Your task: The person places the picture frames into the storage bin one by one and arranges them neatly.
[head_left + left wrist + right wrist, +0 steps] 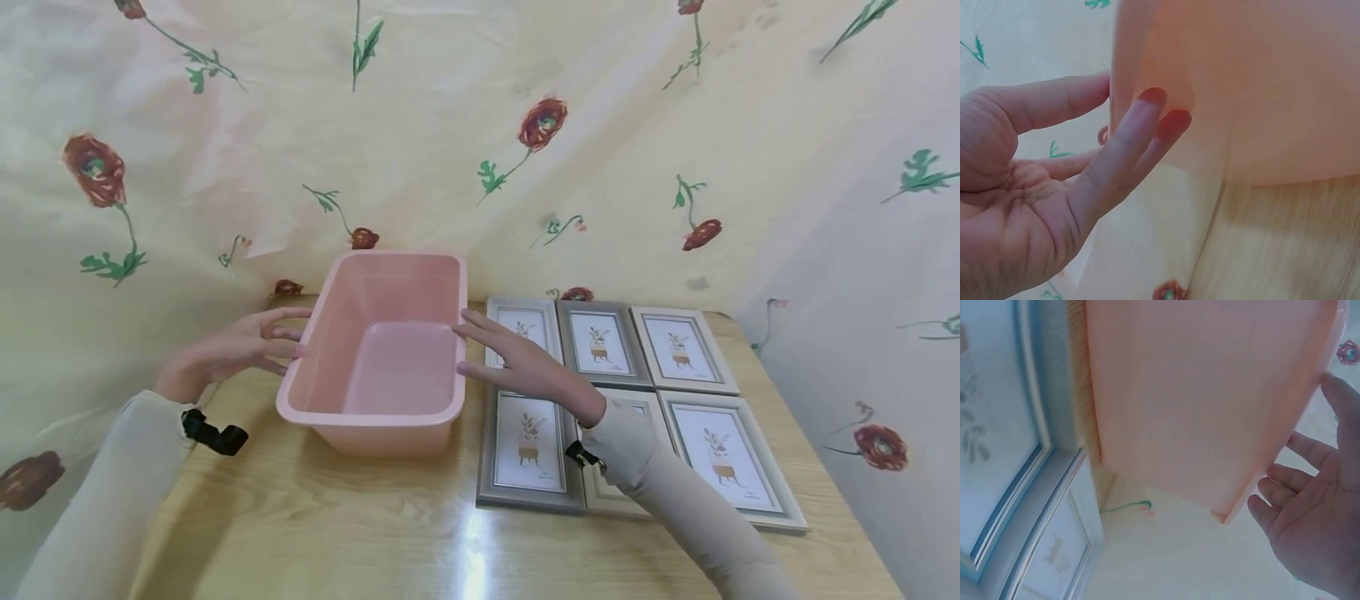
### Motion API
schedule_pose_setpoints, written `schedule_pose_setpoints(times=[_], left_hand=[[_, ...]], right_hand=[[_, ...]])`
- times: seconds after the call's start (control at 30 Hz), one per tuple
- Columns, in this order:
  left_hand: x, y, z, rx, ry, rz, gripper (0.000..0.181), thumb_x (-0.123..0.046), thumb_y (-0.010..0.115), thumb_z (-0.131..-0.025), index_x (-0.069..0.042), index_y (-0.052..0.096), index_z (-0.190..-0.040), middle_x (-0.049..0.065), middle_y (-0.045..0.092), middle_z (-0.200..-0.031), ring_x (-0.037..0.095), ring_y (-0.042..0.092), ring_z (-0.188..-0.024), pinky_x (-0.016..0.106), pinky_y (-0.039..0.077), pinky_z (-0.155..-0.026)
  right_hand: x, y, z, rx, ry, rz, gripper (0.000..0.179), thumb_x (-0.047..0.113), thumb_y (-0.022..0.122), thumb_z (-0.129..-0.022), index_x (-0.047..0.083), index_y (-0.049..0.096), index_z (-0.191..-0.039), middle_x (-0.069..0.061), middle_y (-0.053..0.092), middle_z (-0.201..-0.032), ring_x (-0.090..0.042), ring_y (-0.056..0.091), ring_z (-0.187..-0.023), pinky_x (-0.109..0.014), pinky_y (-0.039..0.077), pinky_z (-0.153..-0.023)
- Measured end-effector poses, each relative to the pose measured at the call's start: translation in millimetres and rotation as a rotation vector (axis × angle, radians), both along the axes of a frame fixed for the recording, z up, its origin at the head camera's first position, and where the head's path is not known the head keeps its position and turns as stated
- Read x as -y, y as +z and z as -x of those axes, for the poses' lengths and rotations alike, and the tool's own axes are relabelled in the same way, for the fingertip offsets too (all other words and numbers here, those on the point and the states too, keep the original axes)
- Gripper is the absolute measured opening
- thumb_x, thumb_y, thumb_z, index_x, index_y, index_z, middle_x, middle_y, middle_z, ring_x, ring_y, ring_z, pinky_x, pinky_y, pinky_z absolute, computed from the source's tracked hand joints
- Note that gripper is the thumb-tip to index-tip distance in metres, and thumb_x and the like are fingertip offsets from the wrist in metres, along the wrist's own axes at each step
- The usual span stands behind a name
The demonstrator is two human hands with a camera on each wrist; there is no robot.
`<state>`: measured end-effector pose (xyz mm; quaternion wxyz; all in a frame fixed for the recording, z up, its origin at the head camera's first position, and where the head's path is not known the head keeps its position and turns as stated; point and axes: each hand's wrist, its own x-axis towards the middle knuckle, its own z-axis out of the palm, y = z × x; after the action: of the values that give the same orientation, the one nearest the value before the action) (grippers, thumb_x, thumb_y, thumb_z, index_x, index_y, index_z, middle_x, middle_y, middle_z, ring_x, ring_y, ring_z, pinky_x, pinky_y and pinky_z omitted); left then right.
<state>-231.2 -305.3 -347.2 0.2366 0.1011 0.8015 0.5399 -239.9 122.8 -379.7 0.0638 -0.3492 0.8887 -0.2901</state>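
A pink plastic basin (pixel 375 419) stands on the wooden table, its bare inside facing me in the head view. At its left side my left hand (pixel 232 346) has its fingers spread at the rim. In the left wrist view two straight fingertips (pixel 1154 97) lie under the rim against the outer wall, and the thumb side meets the rim's edge. On the opposite side, my right hand (pixel 521 358) touches the right rim with extended, parted fingers. The right wrist view shows those fingertips (pixel 1294 440) along the rim's edge, not curled round it.
Several picture frames lie flat in two rows right of the basin, among them a dark grey frame (pixel 528 492) and a whitish one (pixel 731 458). My right forearm passes over them. A flowered cloth (pixel 420 167) hangs behind the table (pixel 337 533).
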Motion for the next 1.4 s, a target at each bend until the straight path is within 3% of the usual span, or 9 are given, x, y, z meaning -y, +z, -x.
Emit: schedule_pose_setpoints(times=[0.13,0.4,0.57,0.73,0.9,1.0,1.17,1.3,1.4], left_hand=[[-5.7,-7.2,-1.4,-0.001,-0.005,-0.044,0.077,-0.006,0.063,-0.099,-0.003,0.018,-0.162,0.036,0.042,-0.149,0.007,0.067,-0.106,0.047,0.061,-0.088],[-17.2,-11.0,-1.0,-0.008,-0.019,-0.090,0.077,-0.005,0.064,-0.098,-0.003,0.020,-0.162,0.037,0.036,-0.154,0.005,0.065,-0.109,0.043,0.061,-0.090],[-22.8,-13.5,0.0,-0.013,0.001,-0.117,0.077,-0.003,0.064,-0.097,-0.002,0.021,-0.161,0.036,0.039,-0.150,0.006,0.067,-0.108,0.040,0.061,-0.088],[-25.5,-14.5,-0.4,-0.008,0.034,-0.108,0.078,-0.004,0.066,-0.097,-0.004,0.022,-0.162,0.035,0.042,-0.150,0.006,0.068,-0.105,0.041,0.062,-0.087],[-26.2,-14.0,5.2,-0.012,0.019,-0.114,0.074,-0.006,0.063,-0.099,-0.004,0.023,-0.161,0.036,0.040,-0.151,0.006,0.068,-0.106,0.043,0.061,-0.088],[-23.9,-12.6,14.9,0.004,0.003,-0.144,0.071,-0.007,0.061,-0.100,-0.003,0.024,-0.160,0.024,0.054,-0.145,0.006,0.068,-0.109,0.042,0.061,-0.089],[-17.9,-7.5,30.5,0.070,0.033,-0.212,0.070,-0.007,0.058,-0.103,-0.001,0.020,-0.161,-0.009,0.071,-0.118,0.003,0.067,-0.110,0.035,0.060,-0.090],[-20.6,-6.0,38.8,0.100,0.031,-0.208,0.071,-0.009,0.058,-0.103,-0.005,0.019,-0.162,-0.013,0.069,-0.120,0.003,0.066,-0.111,0.032,0.059,-0.093],[-26.4,-5.9,42.0,0.093,0.031,-0.173,0.071,-0.012,0.059,-0.103,-0.006,0.021,-0.162,-0.012,0.065,-0.123,0.002,0.064,-0.112,0.033,0.058,-0.095]], right_hand=[[-10,-3.3,-2.3,-0.001,-0.006,-0.006,0.068,0.061,0.054,-0.099,0.034,0.036,-0.158,0.011,0.015,-0.171,-0.024,0.020,-0.157,-0.063,0.031,-0.119],[-26,-5.7,-2.1,0.018,0.006,0.055,0.065,0.055,0.059,-0.099,0.040,0.036,-0.157,0.012,0.017,-0.170,-0.024,0.022,-0.157,-0.064,0.035,-0.116],[-31,-6.1,-1.8,0.005,0.034,0.103,0.066,0.050,0.063,-0.098,0.034,0.038,-0.157,0.003,0.019,-0.171,-0.026,0.022,-0.157,-0.065,0.035,-0.116],[-32,-5.3,-2.0,0.001,0.036,0.095,0.066,0.048,0.064,-0.099,0.032,0.038,-0.158,0.002,0.020,-0.171,-0.025,0.022,-0.157,-0.062,0.035,-0.118],[-35,-3.1,-3.3,-0.012,0.023,0.079,0.067,0.048,0.065,-0.098,0.026,0.041,-0.157,0.001,0.022,-0.170,-0.027,0.025,-0.156,-0.061,0.037,-0.116],[-38,-0.8,-4.1,-0.009,0.018,0.076,0.067,0.047,0.065,-0.098,0.025,0.042,-0.157,0.001,0.022,-0.170,-0.029,0.026,-0.155,-0.062,0.039,-0.114],[-42,5.4,0.5,-0.031,0.023,0.010,0.069,0.051,0.063,-0.098,0.027,0.039,-0.158,0.002,0.019,-0.171,-0.029,0.028,-0.155,-0.061,0.043,-0.111],[-57,19.8,7.2,-0.093,-0.029,-0.086,0.070,0.055,0.062,-0.097,0.032,0.036,-0.159,0.003,0.017,-0.171,-0.031,0.028,-0.154,-0.063,0.041,-0.111],[-79,34.4,14.7,-0.106,-0.098,-0.127,0.070,0.051,0.063,-0.098,0.029,0.037,-0.159,-0.002,0.018,-0.171,-0.035,0.027,-0.154,-0.066,0.037,-0.114]])
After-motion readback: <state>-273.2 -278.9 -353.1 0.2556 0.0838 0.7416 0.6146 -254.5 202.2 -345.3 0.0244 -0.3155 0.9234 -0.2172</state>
